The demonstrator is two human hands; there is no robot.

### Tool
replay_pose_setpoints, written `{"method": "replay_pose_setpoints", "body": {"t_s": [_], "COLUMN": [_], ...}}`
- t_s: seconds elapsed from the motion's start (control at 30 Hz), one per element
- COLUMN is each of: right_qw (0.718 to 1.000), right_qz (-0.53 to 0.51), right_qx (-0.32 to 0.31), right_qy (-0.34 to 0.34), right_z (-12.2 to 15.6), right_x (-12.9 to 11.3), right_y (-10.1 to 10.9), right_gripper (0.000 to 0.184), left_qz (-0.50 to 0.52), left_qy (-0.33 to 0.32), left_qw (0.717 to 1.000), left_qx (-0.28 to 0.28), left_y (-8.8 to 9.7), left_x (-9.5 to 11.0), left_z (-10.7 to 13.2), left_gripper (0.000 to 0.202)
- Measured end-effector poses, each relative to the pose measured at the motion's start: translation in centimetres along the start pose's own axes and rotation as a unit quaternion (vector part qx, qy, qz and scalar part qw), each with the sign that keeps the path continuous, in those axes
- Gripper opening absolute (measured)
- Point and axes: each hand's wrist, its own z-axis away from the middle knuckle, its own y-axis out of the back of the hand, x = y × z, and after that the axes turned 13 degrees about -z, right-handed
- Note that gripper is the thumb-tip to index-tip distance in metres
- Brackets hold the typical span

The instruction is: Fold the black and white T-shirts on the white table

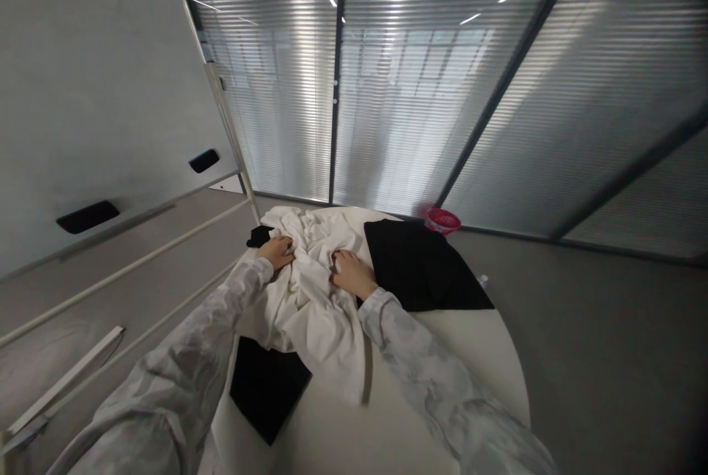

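Observation:
A crumpled white garment [310, 290] lies across the round white table [470, 357]. My left hand [276, 250] grips a bunch of this cloth at its far left side, fingers curled into the folds. My right hand [351, 272] is closed on the same white garment near its middle. Both arms wear pale patterned sleeves. A black garment [420, 261] lies flat just to the right of my right hand. Another black cloth [268, 386] hangs over the table's near left edge, partly under the white one.
A red basket [441, 220] stands on the floor beyond the table. A whiteboard on a metal stand [110, 91] rises to the left. Glass walls with blinds [414, 77] close off the back. Grey floor surrounds the table.

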Motion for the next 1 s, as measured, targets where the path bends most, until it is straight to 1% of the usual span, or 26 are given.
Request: {"method": "replay_pose_setpoints", "body": {"t_s": [0.1, 0.17, 0.23, 0.27, 0.33, 0.4, 0.47, 0.53, 0.57, 0.6, 0.67, 0.73, 0.77, 0.8, 0.83, 0.87, 0.9, 0.93, 0.97, 1.0], "right_qw": [0.999, 0.998, 0.998, 0.998, 0.999, 1.0, 1.0, 0.999, 0.998, 0.995, 0.974, 0.942, 0.927, 0.919, 0.918, 0.925, 0.936, 0.948, 0.957, 0.96], "right_qz": [0.017, 0.025, 0.026, 0.025, 0.019, 0.008, -0.008, -0.008, 0.005, 0.03, 0.102, 0.159, 0.172, 0.173, 0.164, 0.145, 0.117, 0.082, 0.042, -0.004], "right_qx": [0.02, 0.023, 0.018, 0.013, 0.009, 0.001, -0.006, 0.021, 0.054, 0.097, 0.183, 0.232, 0.243, 0.243, 0.237, 0.229, 0.225, 0.228, 0.239, 0.257], "right_qy": [-0.038, -0.061, -0.063, -0.056, -0.04, -0.016, 0.016, 0.03, 0.022, 0.0, -0.083, -0.183, -0.226, -0.258, -0.272, -0.268, -0.245, -0.208, -0.161, -0.113], "right_z": [-1.7, -2.5, -2.6, -2.3, -1.4, -0.1, 1.3, 2.6, 3.3, 4.0, 5.5, 7.4, 8.4, 9.4, 10.3, 11.2, 11.9, 12.5, 13.1, 13.6], "right_x": [-1.0, -1.6, -2.0, -2.1, -2.2, -1.9, -1.2, 0.5, 1.7, 3.2, 7.0, 11.1, 13.1, 14.8, 16.2, 17.2, 17.8, 18.0, 17.7, 17.2], "right_y": [-0.2, -0.1, 0.0, -0.1, -0.1, 0.0, 0.9, 2.7, 4.0, 5.4, 8.3, 10.7, 11.6, 12.2, 12.7, 12.9, 13.1, 13.1, 13.0, 12.9], "right_gripper": [0.051, 0.048, 0.044, 0.043, 0.043, 0.044, 0.04, 0.033, 0.032, 0.032, 0.044, 0.058, 0.061, 0.059, 0.05, 0.037, 0.024, 0.016, 0.014, 0.015], "left_qz": [-0.03, -0.049, -0.064, -0.068, -0.07, -0.067, -0.06, -0.048, -0.039, -0.029, -0.002, 0.021, 0.025, 0.021, 0.014, 0.006, 0.002, 0.004, 0.012, 0.027], "left_qy": [0.06, 0.061, 0.027, 0.004, -0.038, -0.075, -0.111, -0.142, -0.156, -0.167, -0.182, -0.166, -0.145, -0.118, -0.091, -0.07, -0.059, -0.06, -0.07, -0.083], "left_qw": [0.998, 0.996, 0.997, 0.997, 0.997, 0.994, 0.99, 0.987, 0.985, 0.983, 0.981, 0.985, 0.988, 0.993, 0.996, 0.997, 0.997, 0.995, 0.993, 0.99], "left_qx": [0.019, 0.037, 0.042, 0.031, -0.012, -0.05, -0.062, -0.063, -0.064, -0.064, -0.062, -0.05, -0.038, -0.021, 0.002, 0.028, 0.056, 0.08, 0.098, 0.108], "left_y": [1.8, 2.3, 2.1, 1.7, 0.6, -0.5, -1.2, -1.4, -1.3, -1.1, -0.4, 0.6, 1.2, 1.9, 2.7, 3.5, 4.2, 4.9, 5.4, 5.8], "left_x": [-0.7, -0.2, 0.8, 1.4, 2.1, 2.1, 1.3, 0.0, -0.7, -1.3, -2.1, -2.2, -1.9, -1.4, -0.7, 0.1, 1.2, 2.5, 3.8, 5.3], "left_z": [0.6, 2.0, 4.0, 5.0, 6.9, 7.9, 8.0, 7.4, 7.1, 6.8, 6.5, 6.5, 6.6, 6.8, 6.9, 7.1, 7.2, 7.4, 7.6, 7.8], "left_gripper": [0.039, 0.048, 0.064, 0.073, 0.086, 0.088, 0.082, 0.077, 0.076, 0.076, 0.078, 0.078, 0.077, 0.075, 0.072, 0.069, 0.065, 0.062, 0.058, 0.054]}}
